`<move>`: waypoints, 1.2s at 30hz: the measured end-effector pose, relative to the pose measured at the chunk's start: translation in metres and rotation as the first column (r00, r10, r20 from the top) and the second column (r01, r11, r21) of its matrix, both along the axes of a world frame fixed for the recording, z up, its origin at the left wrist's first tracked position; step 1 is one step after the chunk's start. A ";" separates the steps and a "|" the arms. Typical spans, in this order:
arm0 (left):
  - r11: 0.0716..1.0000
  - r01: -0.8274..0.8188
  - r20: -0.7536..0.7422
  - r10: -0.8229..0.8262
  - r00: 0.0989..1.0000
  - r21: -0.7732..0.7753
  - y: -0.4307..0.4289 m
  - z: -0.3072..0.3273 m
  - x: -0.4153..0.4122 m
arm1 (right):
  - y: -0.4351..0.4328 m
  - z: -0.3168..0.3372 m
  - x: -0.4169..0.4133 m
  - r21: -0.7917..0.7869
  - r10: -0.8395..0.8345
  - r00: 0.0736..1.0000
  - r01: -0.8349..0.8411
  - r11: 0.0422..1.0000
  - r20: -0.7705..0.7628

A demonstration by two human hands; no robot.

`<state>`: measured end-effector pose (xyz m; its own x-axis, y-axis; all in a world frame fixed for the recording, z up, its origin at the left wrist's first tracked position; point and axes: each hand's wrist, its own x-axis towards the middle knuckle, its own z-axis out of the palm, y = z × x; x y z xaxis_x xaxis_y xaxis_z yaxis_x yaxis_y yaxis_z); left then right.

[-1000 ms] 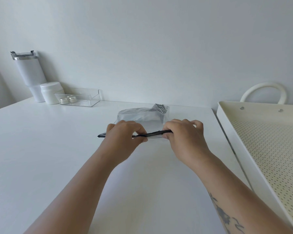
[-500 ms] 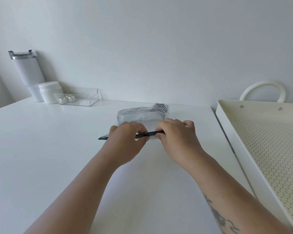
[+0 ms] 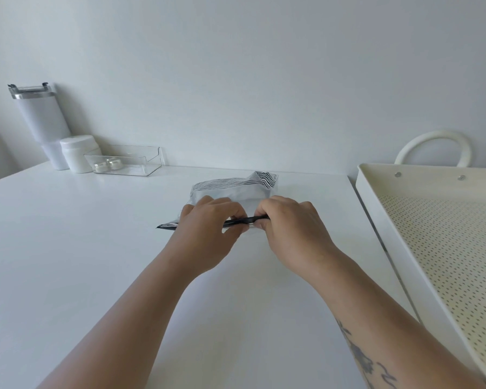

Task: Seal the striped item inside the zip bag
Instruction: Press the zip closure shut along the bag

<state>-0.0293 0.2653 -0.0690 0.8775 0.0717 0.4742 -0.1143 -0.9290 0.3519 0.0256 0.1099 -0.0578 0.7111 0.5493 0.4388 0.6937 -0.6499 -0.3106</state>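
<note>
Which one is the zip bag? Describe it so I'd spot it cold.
On the white table, look mid-way towards the wall, where both hands meet. The zip bag is the clear pouch under them, the striped item inside. Its black zip strip, pinched by the left hand and right hand, sets it apart.

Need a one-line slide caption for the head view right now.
Left hand and right hand pinch the black zip strip of the zip bag holding the striped item.

Left hand [image 3: 208, 228] and right hand [image 3: 289, 226] both pinch the dark zip strip [image 3: 244, 220] of the zip bag [image 3: 236, 196] on the white table [image 3: 82, 248]. Striped item [image 3: 260, 179] lies inside the bag.
</note>
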 end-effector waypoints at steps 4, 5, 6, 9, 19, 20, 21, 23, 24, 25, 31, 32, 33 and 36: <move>1.000 -0.018 0.029 0.019 0.999 -0.010 -0.001 0.001 0.001 | 0.000 0.002 0.000 0.039 0.014 1.000 -0.013 0.999 -0.018; 0.999 -0.022 0.033 0.023 0.999 -0.027 -0.001 0.001 0.001 | -0.001 0.002 0.000 0.044 0.012 1.000 -0.011 0.999 -0.021; 0.999 -0.026 0.035 0.028 0.999 -0.045 0.000 0.002 0.000 | -0.001 0.001 0.001 0.046 0.009 1.000 -0.008 0.999 -0.022; 0.997 -0.032 0.017 0.034 0.999 -0.075 0.004 0.005 -0.002 | -0.004 -0.001 0.003 0.041 -0.021 1.000 0.021 0.999 0.003; 0.991 -0.058 -0.011 0.057 0.998 -0.123 -0.001 0.006 0.000 | -0.002 0.000 0.000 0.094 0.052 0.998 -0.050 0.994 -0.024; 0.990 -0.056 -0.017 0.054 0.998 -0.127 -0.001 0.007 -0.001 | -0.001 -0.001 0.000 0.097 0.056 0.998 -0.053 0.994 -0.026; 0.991 -0.055 -0.025 0.052 0.998 -0.125 0.000 0.007 -0.002 | 0.000 -0.002 0.001 0.096 0.052 0.998 -0.049 0.994 -0.034; 0.990 -0.058 -0.035 0.053 0.998 -0.127 0.001 0.008 -0.003 | 0.001 -0.005 0.004 0.099 0.040 0.997 -0.033 0.995 -0.072; 0.990 -0.062 -0.036 0.057 0.998 -0.130 0.002 0.009 -0.004 | 0.001 -0.006 0.005 0.104 0.035 0.995 -0.025 0.994 -0.093; 0.989 -0.068 -0.035 0.064 0.997 -0.131 0.003 0.009 -0.005 | 0.000 -0.006 0.007 0.112 0.031 0.993 -0.018 0.994 -0.111; 0.991 -0.098 -0.040 0.095 0.995 -0.087 0.000 0.008 -0.004 | -0.001 -0.003 0.002 0.099 0.070 0.992 -0.060 0.993 -0.102; 0.991 -0.097 -0.037 0.094 0.995 -0.094 -0.001 0.007 -0.003 | -0.001 -0.002 0.001 0.102 0.081 0.992 -0.072 0.992 -0.094; 0.990 -0.094 -0.037 0.091 0.995 -0.102 -0.001 0.007 -0.003 | 0.000 -0.001 -0.001 0.108 0.091 0.992 -0.081 0.991 -0.088; 0.990 -0.085 -0.049 0.080 0.996 -0.111 -0.001 0.006 -0.003 | 0.002 -0.002 -0.001 0.098 0.075 0.995 -0.068 0.993 -0.069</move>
<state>-0.0320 0.2643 -0.0628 0.8862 0.1956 0.4199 -0.0209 -0.8887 0.4580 0.0249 0.1118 -0.0594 0.7036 0.5580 0.4399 0.7105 -0.5648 -0.4198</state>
